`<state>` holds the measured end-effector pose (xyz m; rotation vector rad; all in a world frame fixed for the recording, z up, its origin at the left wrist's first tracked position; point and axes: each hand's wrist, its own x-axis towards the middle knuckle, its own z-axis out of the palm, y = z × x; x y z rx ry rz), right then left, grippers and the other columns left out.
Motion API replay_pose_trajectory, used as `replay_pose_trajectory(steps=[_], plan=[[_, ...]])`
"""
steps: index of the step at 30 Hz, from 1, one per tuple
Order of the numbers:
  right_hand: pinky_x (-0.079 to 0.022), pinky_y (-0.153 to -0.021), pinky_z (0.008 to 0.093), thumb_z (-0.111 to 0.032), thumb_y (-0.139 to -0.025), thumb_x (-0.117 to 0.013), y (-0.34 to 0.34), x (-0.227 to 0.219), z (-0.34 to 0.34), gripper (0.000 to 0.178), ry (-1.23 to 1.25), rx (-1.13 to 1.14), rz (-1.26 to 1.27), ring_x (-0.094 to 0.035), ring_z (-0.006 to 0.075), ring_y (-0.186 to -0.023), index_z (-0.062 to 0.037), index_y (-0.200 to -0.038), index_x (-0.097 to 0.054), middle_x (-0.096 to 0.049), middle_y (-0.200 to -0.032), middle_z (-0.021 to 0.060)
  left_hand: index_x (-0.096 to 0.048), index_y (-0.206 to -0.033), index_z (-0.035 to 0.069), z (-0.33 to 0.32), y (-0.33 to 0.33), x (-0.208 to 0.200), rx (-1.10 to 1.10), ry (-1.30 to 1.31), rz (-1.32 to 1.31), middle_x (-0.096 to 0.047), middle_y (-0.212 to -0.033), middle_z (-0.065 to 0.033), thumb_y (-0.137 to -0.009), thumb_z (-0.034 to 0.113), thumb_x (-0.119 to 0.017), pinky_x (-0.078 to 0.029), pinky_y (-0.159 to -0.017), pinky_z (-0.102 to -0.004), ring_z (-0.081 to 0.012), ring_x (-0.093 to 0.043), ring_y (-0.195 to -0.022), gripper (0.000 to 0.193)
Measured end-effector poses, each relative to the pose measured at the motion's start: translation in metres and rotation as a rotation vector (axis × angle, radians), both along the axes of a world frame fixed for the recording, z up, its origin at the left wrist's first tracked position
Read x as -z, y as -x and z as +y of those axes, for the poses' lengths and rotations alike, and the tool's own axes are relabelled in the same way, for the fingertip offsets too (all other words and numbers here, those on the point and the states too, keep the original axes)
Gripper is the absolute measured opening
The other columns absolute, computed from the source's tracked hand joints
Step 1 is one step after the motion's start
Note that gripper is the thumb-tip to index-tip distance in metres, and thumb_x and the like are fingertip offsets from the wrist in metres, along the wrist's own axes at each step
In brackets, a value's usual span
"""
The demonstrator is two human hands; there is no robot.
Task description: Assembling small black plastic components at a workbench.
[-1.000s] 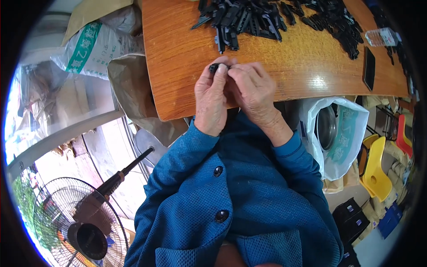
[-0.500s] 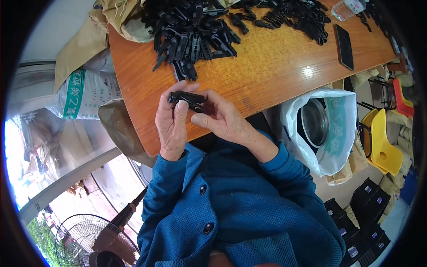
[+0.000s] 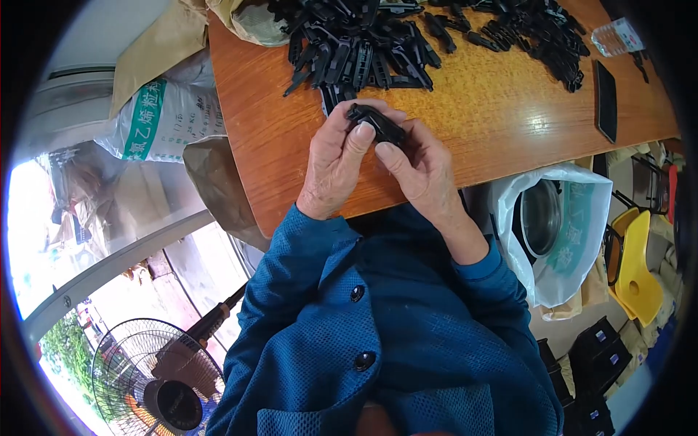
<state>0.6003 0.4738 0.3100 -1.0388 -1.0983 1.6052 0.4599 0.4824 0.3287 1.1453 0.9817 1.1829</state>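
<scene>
Between my two hands is a small, glossy black plastic part point(image 3: 379, 125), held above the near edge of the wooden table point(image 3: 273, 156). My left hand point(image 3: 336, 154) is closed on its left end, with the thumb pressed on the near face. The fingers of my right hand point(image 3: 425, 163) wrap round its right end, and that thumb rests against the lower side. Its exact kind does not show, and fingers hide its far side. Just beyond my hands lies a big heap of similar long black parts point(image 3: 363, 58).
Farther right on the table are a second heap of black parts point(image 3: 549, 43), a phone point(image 3: 605, 102) and a clear plastic bottle point(image 3: 614, 38). A white sack point(image 3: 589, 218) holding a metal basin point(image 3: 542, 221) stands right of me. A fan point(image 3: 156, 381) is at lower left.
The whole view has shifted, so the table and my hands sit farther right in it. The black part has turned slightly in my fingers, and both hands still hold it.
</scene>
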Motion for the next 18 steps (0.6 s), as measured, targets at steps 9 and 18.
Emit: replay_pose_trajectory(steps=[9,18], plan=[[-0.042,-0.058,0.0195,-0.016,-0.087,-0.068,0.007,0.010,0.004,0.032,-0.068,0.112,-0.083,-0.051,0.0042,-0.067,0.0054,-0.109,-0.059,-0.060,-0.079,0.0020,-0.054,-0.112,0.000,0.007,0.001,0.006,-0.032,0.004,0.051,-0.061,-0.098,-0.0057,-0.098,0.025,-0.050,-0.045,-0.086,-0.0261,-0.0124,-0.057,-0.091,0.030],[-0.049,-0.069,0.0265,-0.013,-0.082,-0.070,-0.050,-0.012,0.049,0.020,-0.297,-0.229,-0.471,-0.058,0.0115,-0.076,-0.0045,-0.098,-0.061,-0.061,-0.086,0.0020,-0.056,-0.102,0.000,0.007,0.029,0.007,-0.140,0.210,-0.276,-0.063,-0.100,-0.0167,-0.096,0.012,-0.047,-0.051,-0.082,-0.0326,-0.0211,-0.063,-0.089,0.016]])
